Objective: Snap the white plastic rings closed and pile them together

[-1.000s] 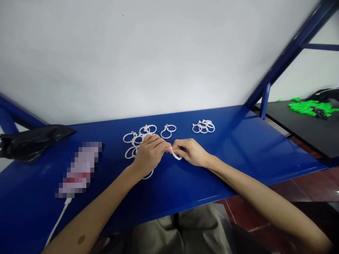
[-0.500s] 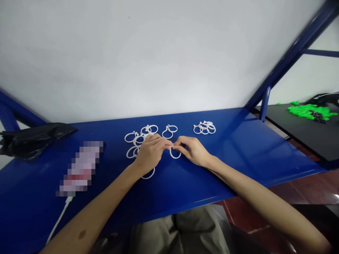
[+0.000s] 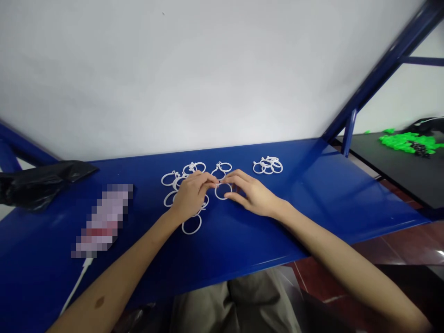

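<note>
Both hands meet over the blue worktop [image 3: 243, 236], around one white ring [image 3: 223, 199]. The left hand [image 3: 190, 194] has its grip pinching the ring's top edge between thumb and fingertips. The right hand [image 3: 255, 193] keeps a spread grip: its fingertips reach the top of the ring and its thumb lies at the lower right rim, well apart from them. The ring is between the two hands, near the middle of the worktop. Just beyond it lies a pair of rings [image 3: 218, 165]. A loose pile of rings [image 3: 177, 175] spreads around and partly behind the left hand, with a front ring [image 3: 191, 233] at its near end. Well apart, on the right, is an overlapping cluster of rings [image 3: 267, 165]. On the left are a black bag [image 3: 45, 182] and a pixelated item [image 3: 104, 217] with a white cable [image 3: 77, 281] at its near end. Far right, green pieces [image 3: 404, 140] lie on a black worktop [image 3: 398, 171].
</note>
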### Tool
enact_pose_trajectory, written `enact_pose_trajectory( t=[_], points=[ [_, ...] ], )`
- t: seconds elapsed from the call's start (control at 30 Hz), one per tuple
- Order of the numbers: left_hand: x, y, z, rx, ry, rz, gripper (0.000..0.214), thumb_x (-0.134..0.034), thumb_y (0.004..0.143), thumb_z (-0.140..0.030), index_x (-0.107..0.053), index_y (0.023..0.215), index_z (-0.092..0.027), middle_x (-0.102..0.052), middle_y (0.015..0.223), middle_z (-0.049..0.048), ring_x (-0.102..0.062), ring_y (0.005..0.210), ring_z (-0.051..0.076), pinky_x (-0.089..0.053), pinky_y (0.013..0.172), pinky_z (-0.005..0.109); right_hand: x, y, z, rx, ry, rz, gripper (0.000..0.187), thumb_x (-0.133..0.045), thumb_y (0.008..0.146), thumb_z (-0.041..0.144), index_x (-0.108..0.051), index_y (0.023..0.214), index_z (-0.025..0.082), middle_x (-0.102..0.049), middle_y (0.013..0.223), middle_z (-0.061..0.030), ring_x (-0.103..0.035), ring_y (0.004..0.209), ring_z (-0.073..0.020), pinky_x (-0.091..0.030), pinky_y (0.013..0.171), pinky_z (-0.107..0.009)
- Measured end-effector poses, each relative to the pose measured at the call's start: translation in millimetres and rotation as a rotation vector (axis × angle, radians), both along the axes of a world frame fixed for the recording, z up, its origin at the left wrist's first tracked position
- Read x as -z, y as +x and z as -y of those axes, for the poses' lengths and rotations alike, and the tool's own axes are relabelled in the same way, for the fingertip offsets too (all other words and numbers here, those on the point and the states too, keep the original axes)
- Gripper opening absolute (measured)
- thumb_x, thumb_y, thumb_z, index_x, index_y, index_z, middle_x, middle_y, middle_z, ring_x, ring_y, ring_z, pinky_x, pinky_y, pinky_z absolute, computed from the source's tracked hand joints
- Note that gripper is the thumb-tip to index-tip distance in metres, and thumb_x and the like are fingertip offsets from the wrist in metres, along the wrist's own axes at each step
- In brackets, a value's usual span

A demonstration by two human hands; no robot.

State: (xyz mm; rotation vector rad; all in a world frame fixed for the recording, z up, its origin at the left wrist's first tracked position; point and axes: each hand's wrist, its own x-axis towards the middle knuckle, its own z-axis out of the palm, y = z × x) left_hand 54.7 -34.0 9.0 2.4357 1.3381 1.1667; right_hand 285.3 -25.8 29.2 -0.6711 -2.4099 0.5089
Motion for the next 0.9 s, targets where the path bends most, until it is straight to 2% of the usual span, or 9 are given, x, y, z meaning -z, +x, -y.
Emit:
enact_pose_trajectory(
  t=[0.1, 0.23, 0.3, 0.37, 0.43, 0.5, 0.63, 0.73, 0.9],
  points=[
    [-4.0, -3.9, -2.0, -0.001, -0.085, 0.04, 0.021, -0.051, 0.099, -0.021, -0.068, 0.087, -0.023, -0.072, 0.086, -0.0008, -0.064, 0.074, 0.014, -0.051, 0.07, 0.029, -2.4, 2.8, 0.0, -0.069, 0.118, 0.054, 0.022, -0.05, 0.103, 0.033, -0.065, 0.114, 0.021, -0.057, 0.133, -0.0128, -0.056, 0.119, -0.0242, -0.053, 0.098, -0.043],
    [-3.7, -2.8, -7.0, 0.004, -0.105, 0.048, 0.013, -0.054, 0.099, -0.025, -0.067, 0.102, -0.023, -0.073, 0.095, 0.0014, -0.065, 0.076, 0.015, -0.052, 0.072, 0.031, -1.2, 5.4, -5.5, -0.082, 0.154, 0.08, 0.024, -0.045, 0.105, 0.03, -0.067, 0.105, 0.019, -0.065, 0.119, -0.0107, -0.059, 0.108, -0.0213, -0.052, 0.094, -0.038],
    [-3.2, 1.1, -12.9, -0.036, -0.027, -0.018, 0.016, -0.056, 0.098, -0.027, -0.065, 0.111, -0.023, -0.073, 0.099, 0.0032, -0.064, 0.087, 0.019, -0.052, 0.08, 0.037, 1.5, 12.2, -16.0, 0.035, 0.171, 0.083, 0.025, -0.045, 0.105, 0.03, -0.068, 0.106, 0.019, -0.067, 0.107, -0.0103, -0.058, 0.099, -0.0218, -0.051, 0.09, -0.039],
    [-2.9, 7.7, -21.3, -0.061, 0.054, -0.143, 0.016, -0.057, 0.097, -0.028, -0.064, 0.111, -0.022, -0.072, 0.099, 0.004, -0.061, 0.093, 0.022, -0.05, 0.086, 0.041, 5.8, 24.4, -31.5, 0.26, 0.218, 0.081, 0.025, -0.047, 0.104, 0.029, -0.07, 0.107, 0.019, -0.067, 0.101, -0.0111, -0.057, 0.093, -0.0234, -0.05, 0.087, -0.041],
    [-1.7, 17.3, -31.5, -0.075, 0.095, -0.266, 0.016, -0.057, 0.097, -0.03, -0.066, 0.106, -0.021, -0.071, 0.098, 0.0051, -0.058, 0.092, 0.024, -0.048, 0.085, 0.041, 11.1, 39.2, -48.6, 0.477, 0.264, 0.081, 0.024, -0.05, 0.102, 0.027, -0.072, 0.106, 0.018, -0.067, 0.099, -0.0122, -0.055, 0.091, -0.025, -0.048, 0.085, -0.042],
    [1.7, 28.9, -42.7, -0.1, 0.113, -0.347, 0.021, -0.058, 0.096, -0.035, -0.067, 0.105, -0.019, -0.068, 0.098, 0.0076, -0.056, 0.092, 0.025, -0.047, 0.081, 0.04, 16.6, 51.5, -63.0, 0.596, 0.285, 0.104, 0.024, -0.052, 0.1, 0.027, -0.074, 0.104, 0.018, -0.066, 0.097, -0.0127, -0.053, 0.09, -0.0262, -0.049, 0.083, -0.043],
    [14.2, 49.2, -63.1, -0.142, 0.175, -0.419, 0.029, -0.059, 0.093, -0.044, -0.071, 0.094, -0.017, -0.062, 0.09, 0.0106, -0.054, 0.09, 0.028, -0.045, 0.08, 0.043, 25.4, 57.7, -77.3, 0.658, 0.317, 0.197, 0.027, -0.052, 0.099, 0.028, -0.078, 0.1, 0.018, -0.066, 0.094, -0.0136, -0.052, 0.09, -0.0279, -0.049, 0.081, -0.045],
    [20.1, 54.8, -70.8, -0.145, 0.243, -0.471, 0.028, -0.053, 0.096, -0.036, -0.069, 0.082, -0.018, -0.059, 0.083, 0.0097, -0.051, 0.085, 0.027, -0.043, 0.076, 0.04, 30.7, 52.9, -79.6, 0.681, 0.317, 0.283, 0.026, -0.055, 0.097, 0.027, -0.079, 0.095, 0.018, -0.065, 0.095, -0.015, -0.051, 0.093, -0.0297, -0.048, 0.079, -0.046],
    [11.9, 50.4, -56.4, -0.122, 0.274, -0.472, 0.021, -0.053, 0.096, -0.025, -0.068, 0.083, -0.02, -0.059, 0.085, 0.0075, -0.049, 0.083, 0.024, -0.038, 0.071, 0.037, 34.6, 50.1, -79.1, 0.737, 0.395, 0.301, 0.023, -0.059, 0.094, 0.03, -0.08, 0.093, 0.018, -0.065, 0.092, -0.0159, -0.05, 0.094, -0.0312, -0.048, 0.078, -0.047]
  ],
)
